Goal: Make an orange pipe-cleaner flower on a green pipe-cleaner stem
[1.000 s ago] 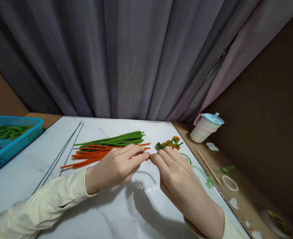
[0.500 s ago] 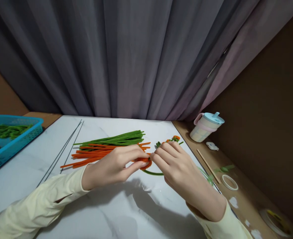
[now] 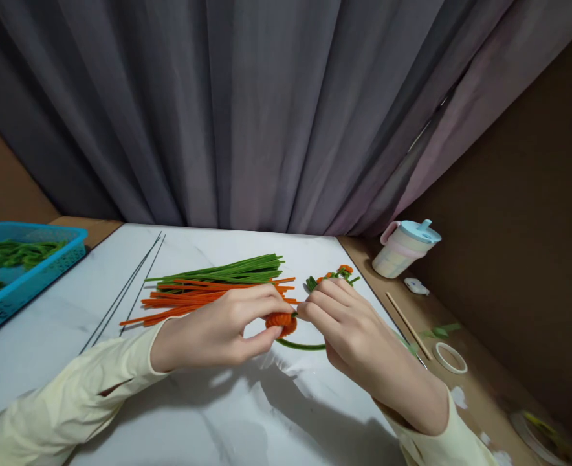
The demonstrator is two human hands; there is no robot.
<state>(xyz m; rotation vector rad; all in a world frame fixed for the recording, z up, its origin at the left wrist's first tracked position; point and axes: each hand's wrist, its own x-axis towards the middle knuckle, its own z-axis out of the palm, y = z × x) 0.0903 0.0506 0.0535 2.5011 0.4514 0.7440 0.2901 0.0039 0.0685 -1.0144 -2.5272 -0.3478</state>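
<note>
My left hand point(image 3: 232, 327) pinches a small rounded piece of coiled orange pipe cleaner point(image 3: 280, 321) between thumb and fingertips. A green pipe cleaner point(image 3: 299, 346) comes out of it and curves below towards my right hand point(image 3: 351, 330). The fingers of that hand are closed at the top of the orange piece, where a bit of green shows; their tips are partly hidden. Behind my left hand lie a bundle of orange pipe cleaners point(image 3: 179, 299) and a bundle of green pipe cleaners point(image 3: 237, 269).
Small orange and green pieces point(image 3: 345, 270) lie beyond my right hand. At left stands a blue basket point(image 3: 43, 278) with green pieces inside, beside thin dark wires point(image 3: 125, 291). A lidded cup point(image 3: 405, 249), a wooden stick point(image 3: 409, 325) and a tape ring point(image 3: 450, 358) are at right.
The orange piece shows more fully between my hands now, slightly lower in view. My left thumb and fingers have parted a little around it. The green pipe cleaner hangs slightly lower.
</note>
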